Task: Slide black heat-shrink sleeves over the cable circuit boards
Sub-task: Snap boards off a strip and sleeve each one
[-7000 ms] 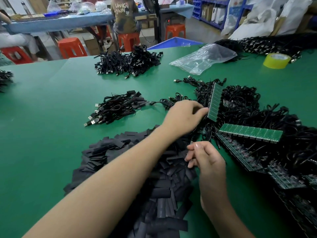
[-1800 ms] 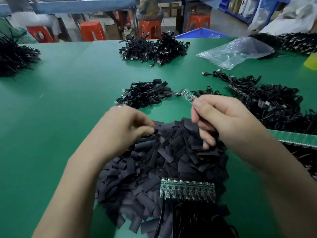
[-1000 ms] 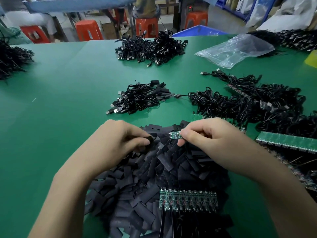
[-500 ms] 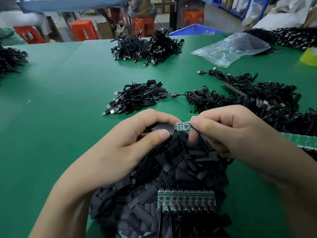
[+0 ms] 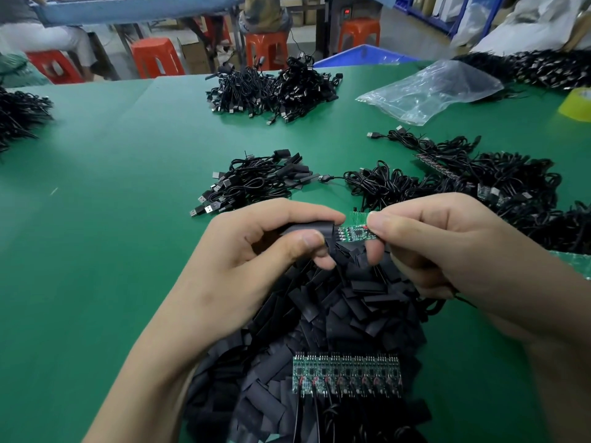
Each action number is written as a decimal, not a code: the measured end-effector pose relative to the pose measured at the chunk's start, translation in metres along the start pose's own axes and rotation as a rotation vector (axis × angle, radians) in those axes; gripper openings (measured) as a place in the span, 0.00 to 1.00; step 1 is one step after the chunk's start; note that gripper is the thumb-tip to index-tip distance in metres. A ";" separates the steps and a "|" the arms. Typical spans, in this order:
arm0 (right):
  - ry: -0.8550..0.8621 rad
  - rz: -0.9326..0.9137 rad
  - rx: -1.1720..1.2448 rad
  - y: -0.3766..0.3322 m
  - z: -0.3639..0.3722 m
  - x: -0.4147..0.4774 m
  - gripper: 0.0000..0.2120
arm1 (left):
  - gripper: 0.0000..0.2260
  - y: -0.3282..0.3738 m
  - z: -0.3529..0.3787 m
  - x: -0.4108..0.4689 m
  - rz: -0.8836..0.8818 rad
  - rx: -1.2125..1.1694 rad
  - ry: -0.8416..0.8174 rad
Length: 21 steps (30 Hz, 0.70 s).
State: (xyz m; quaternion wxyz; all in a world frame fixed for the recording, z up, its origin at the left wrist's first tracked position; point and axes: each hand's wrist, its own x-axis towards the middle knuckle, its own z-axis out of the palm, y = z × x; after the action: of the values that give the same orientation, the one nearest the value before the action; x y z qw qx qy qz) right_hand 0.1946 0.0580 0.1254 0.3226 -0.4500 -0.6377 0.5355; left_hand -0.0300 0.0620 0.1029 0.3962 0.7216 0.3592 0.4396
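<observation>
Nearest us, at six o'clock, a strip of joined green circuit boards [image 5: 346, 375] lies on the heap of cut black sleeves [image 5: 367, 302]. Its wires run off the bottom edge, so we cannot follow them.

Above the heap, at the centre, our left hand [image 5: 252, 254] pinches one heat-shrink sleeve [image 5: 307, 229] between thumb and curled fingers [image 5: 308, 243], with its mouth facing three o'clock. Our right hand [image 5: 454, 247] pinches the three-o'clock end of a single circuit board [image 5: 353, 234]. The board's other end meets the sleeve mouth; how far in it sits, we cannot tell.

We judge the sleeve light, soft and easily flattened. A gentle squeeze on its folded edges should bow the mouth open. The board looks stiff and light, with parts that may snag, so it is best held by its rims at the cable end. Its cable is hidden behind our right hand.

Farther off on the table [image 5: 96, 219], at twelve o'clock, lies a bundle of USB cables [image 5: 256, 182]. At one o'clock is a clear plastic bag [image 5: 428, 91], and at two o'clock a yellow tape roll [image 5: 579, 103] is cut off by the frame.
</observation>
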 end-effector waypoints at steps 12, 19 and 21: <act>-0.020 0.004 -0.001 0.002 -0.001 0.000 0.17 | 0.10 0.001 0.005 0.001 -0.033 0.003 0.023; -0.007 -0.006 -0.043 0.005 0.000 0.001 0.18 | 0.12 0.000 0.003 0.000 -0.022 0.103 -0.022; -0.014 -0.019 -0.060 0.005 0.000 0.001 0.18 | 0.12 0.000 0.003 -0.001 -0.028 0.112 -0.016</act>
State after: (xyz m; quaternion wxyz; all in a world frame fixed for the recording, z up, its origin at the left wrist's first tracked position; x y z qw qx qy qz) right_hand 0.1951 0.0592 0.1199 0.3096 -0.4495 -0.6599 0.5163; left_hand -0.0275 0.0603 0.1018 0.3641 0.7413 0.3901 0.4071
